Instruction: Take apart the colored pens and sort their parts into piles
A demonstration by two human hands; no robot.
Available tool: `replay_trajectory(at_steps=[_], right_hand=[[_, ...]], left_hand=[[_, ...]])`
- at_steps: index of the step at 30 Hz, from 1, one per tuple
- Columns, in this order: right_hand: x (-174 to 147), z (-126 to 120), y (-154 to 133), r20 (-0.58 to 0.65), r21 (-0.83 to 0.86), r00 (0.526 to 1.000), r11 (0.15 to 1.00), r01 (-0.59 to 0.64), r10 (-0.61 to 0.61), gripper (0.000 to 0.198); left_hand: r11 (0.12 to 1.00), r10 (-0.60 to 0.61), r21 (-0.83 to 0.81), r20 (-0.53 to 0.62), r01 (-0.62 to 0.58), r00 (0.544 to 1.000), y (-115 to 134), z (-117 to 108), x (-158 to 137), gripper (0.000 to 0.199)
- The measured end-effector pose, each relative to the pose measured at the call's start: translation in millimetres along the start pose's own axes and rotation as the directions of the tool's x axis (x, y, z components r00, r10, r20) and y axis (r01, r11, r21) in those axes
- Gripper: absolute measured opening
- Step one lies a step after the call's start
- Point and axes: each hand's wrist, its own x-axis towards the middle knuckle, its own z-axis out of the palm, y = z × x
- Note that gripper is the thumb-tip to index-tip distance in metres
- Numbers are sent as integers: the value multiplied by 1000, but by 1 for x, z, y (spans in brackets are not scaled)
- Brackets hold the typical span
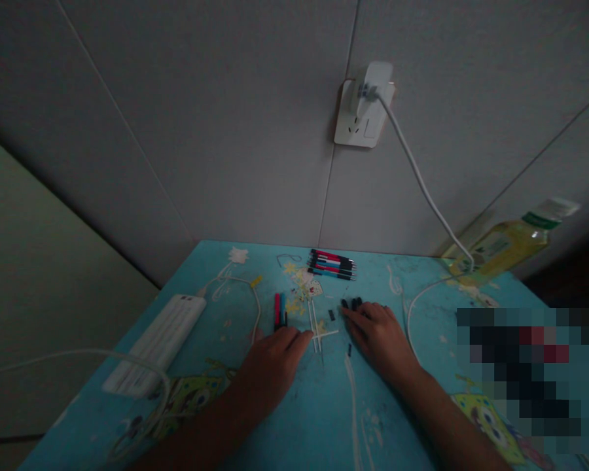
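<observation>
My left hand (pixel 275 358) is closed near the middle of the table, its thumb and fingertips on one end of a thin white stick (pixel 328 333), which lies across two more white sticks (pixel 311 324). Just beyond its knuckles are a red pen barrel (pixel 277 307) and a blue pen barrel (pixel 283 303), their near ends partly hidden. My right hand (pixel 377 330) rests palm down with fingers stretched out, at a few small black pen parts (pixel 356 303). Between the hands lies a small dark piece (pixel 331 315), with another dark piece (pixel 350 350) closer to me.
Several red, blue and black pens (pixel 332 265) lie in a row near the wall. A white power strip (pixel 157 343) with cables is at left. At right stands a bottle of yellow liquid (pixel 508 245), beside a white cable (pixel 425 186) running from the wall socket (pixel 358 127).
</observation>
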Motion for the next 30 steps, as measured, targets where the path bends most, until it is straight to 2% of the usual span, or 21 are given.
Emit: replay_trajectory(at_steps=[7,14,22,30], right_hand=[[2,2,2,-28,-33,997,997,-73,72,29],[3,-1,-3,-22,-35,999,999,-40,39,28],[3,1,0,-56,-84,996,993,-79,74,28],[1,4,1,-64,-135,992,984,-117,109,28]], left_hand=[[1000,-3,-7,13,3,1000,1,-4,2,39],[1000,3,-9,1,-3,1000,-1,1,0,38],[999,-31,12,60,31,998,2,-5,2,38],[1000,-19,-2,49,19,999,1,-3,1,38]])
